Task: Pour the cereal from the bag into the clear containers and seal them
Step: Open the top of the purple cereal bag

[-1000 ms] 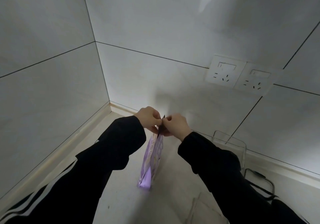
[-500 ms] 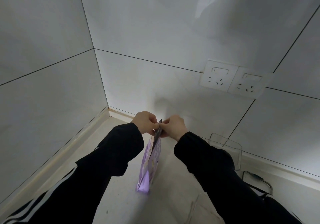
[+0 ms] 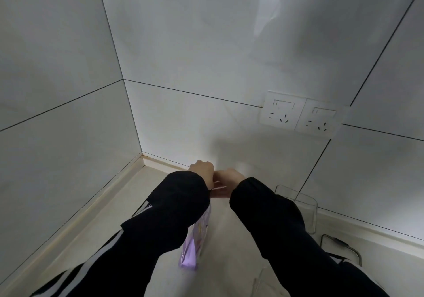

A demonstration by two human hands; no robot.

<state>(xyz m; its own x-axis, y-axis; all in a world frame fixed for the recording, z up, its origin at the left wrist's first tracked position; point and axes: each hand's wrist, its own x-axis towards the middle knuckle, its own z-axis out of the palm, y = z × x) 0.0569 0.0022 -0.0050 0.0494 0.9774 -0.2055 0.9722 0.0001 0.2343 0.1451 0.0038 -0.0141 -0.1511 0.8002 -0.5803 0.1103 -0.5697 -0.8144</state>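
Both hands meet at the top of the purple cereal bag [image 3: 195,241], which stands on the pale worktop [image 3: 229,250] directly beneath them. The left hand [image 3: 202,170] is curled into a fist over the bag's upper edge, and the right hand [image 3: 229,182] is closed against it from the other side; a thin pale strip shows between them, probably the bag's top seam. The fingers are turned away from the camera, so the exact pinch cannot be seen, though both hands look clenched on that top edge. The left sleeve [image 3: 174,205] hides the upper half of the bag.

Just beyond and to the outside of the right hand stands a clear container [image 3: 307,207], open at the top, close to the tiled wall. Nearer the person, below the right forearm, a wire-framed item [image 3: 339,246] is partly hidden and hard to identify.

The bag looks like thin, soft film: light, crinkly and a little slippery, with loose contents that shift when it tilts. The likely step is pulling the seam apart, so a grip on each face just below the seal suits it, with an even pull to avoid a sudden split and scattered cereal. For pouring, one hand low on the body and one near the mouth would steady it
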